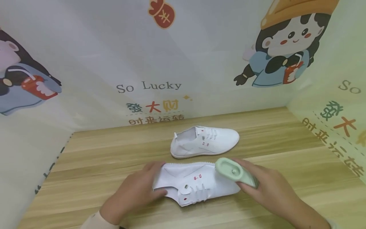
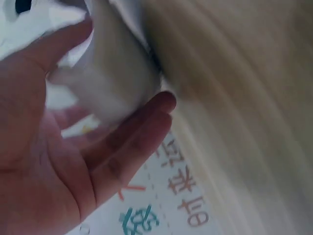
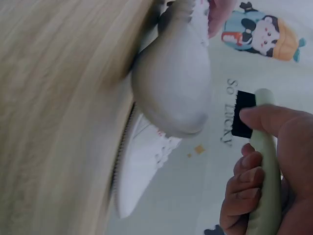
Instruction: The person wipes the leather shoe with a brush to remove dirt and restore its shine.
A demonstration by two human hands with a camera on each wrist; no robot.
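A white lace-up shoe (image 1: 197, 183) lies crosswise in front of me, its toe to the right and its laces on my side. My left hand (image 1: 140, 184) grips it at the heel, thumb at the opening and fingers round the back, as the left wrist view of the hand (image 2: 63, 152) also shows. In my right hand (image 1: 268, 184) is a pale green brush (image 1: 233, 171), held over the shoe's toe. Its black bristles (image 3: 243, 114) show in the right wrist view, facing the shoe toe (image 3: 171, 88); in that view they stand apart.
A matching white shoe (image 1: 206, 143) stands behind the held one, toe also to the right. Both are on a wood-grain tabletop (image 1: 114, 146). Pale printed walls (image 1: 206, 63) with cartoon figures and lettering enclose the back and sides.
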